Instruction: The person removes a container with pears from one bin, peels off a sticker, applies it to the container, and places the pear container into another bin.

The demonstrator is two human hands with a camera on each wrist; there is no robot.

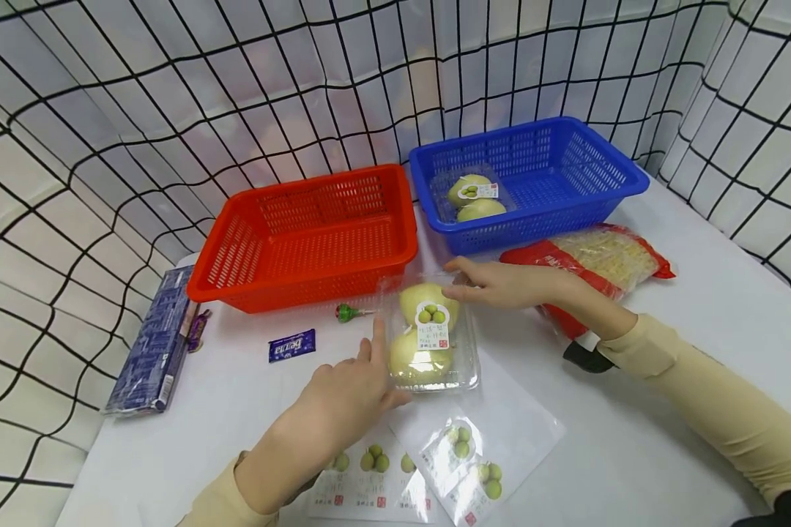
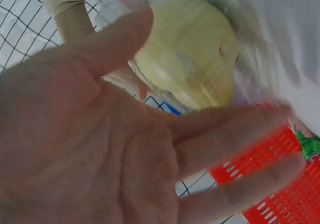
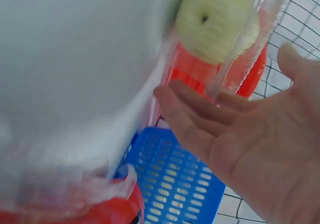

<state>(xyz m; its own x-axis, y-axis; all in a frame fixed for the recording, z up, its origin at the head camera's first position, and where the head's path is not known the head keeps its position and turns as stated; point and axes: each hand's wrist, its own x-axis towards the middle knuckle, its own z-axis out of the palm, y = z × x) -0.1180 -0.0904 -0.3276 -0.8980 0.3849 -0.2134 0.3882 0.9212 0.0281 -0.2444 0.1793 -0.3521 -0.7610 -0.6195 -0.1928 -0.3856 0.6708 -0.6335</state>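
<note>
A clear plastic box (image 1: 469,366) with two pale yellow-green round fruits (image 1: 420,362) lies on the white table, a fruit-picture label (image 1: 432,326) on its lid. At its left side is my left hand (image 1: 343,395), index finger stretched along the edge and thumb at the near corner. The left wrist view has that hand's fingers spread beside one fruit (image 2: 187,54). My right hand (image 1: 501,283) reaches over the box's far right corner with its fingers extended. In the right wrist view its palm faces the box, fingers loosely straight. Sheets of matching labels (image 1: 461,468) lie just in front.
Behind stand a red basket (image 1: 316,282) and a blue basket (image 1: 540,234), the blue one holding another fruit box (image 1: 477,197). A red-and-clear food bag (image 1: 606,256) lies right. Leftward are a lollipop (image 1: 346,313), a small purple-blue packet (image 1: 292,345) and a blue package (image 1: 151,344). Black netting surrounds the table.
</note>
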